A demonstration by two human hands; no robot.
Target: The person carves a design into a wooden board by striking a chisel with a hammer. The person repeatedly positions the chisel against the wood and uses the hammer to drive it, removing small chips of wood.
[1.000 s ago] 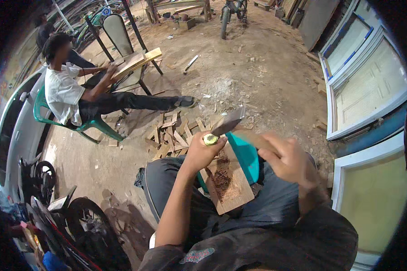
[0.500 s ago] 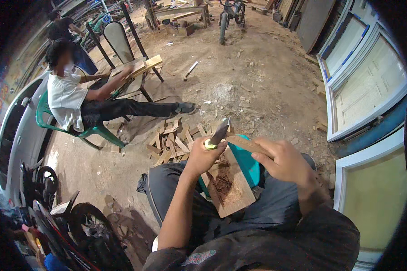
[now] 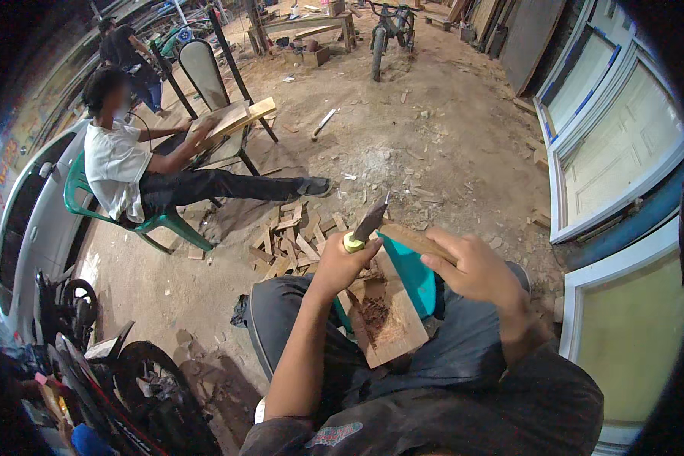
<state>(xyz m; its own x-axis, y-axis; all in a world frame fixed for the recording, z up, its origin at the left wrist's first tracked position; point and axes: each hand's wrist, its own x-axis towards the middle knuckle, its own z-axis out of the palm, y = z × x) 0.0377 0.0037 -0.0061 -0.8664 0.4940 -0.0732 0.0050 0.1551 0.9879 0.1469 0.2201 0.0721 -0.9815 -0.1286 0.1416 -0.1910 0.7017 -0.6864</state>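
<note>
My left hand (image 3: 334, 266) is wrapped around a tool with a yellow-green handle end (image 3: 351, 244), above a wooden board (image 3: 403, 323) on my lap. My right hand (image 3: 467, 270) grips a pale wooden handle (image 3: 410, 239); a dark, blade-like metal head (image 3: 368, 220) lies at its far end, over my left fist. The board has a roughly cut hollow with reddish shavings in it. A teal plastic object (image 3: 414, 270) shows beneath the board. The lower end of the left-hand tool is hidden.
A co-worker (image 3: 118, 163) sits on a green chair at left, handling boards on another chair; another person (image 3: 125, 61) stands behind. Wood offcuts (image 3: 285, 243) lie ahead. Motorbikes (image 3: 144, 387) and a silver car (image 3: 42, 190) are left, window frames (image 3: 608, 129) right, a bicycle (image 3: 391, 38) farther back.
The blurred swing of my right hand's tool has slowed, its metal head now tilted more upright over my left fist. The standing person has moved right and the view has shifted slightly.
</note>
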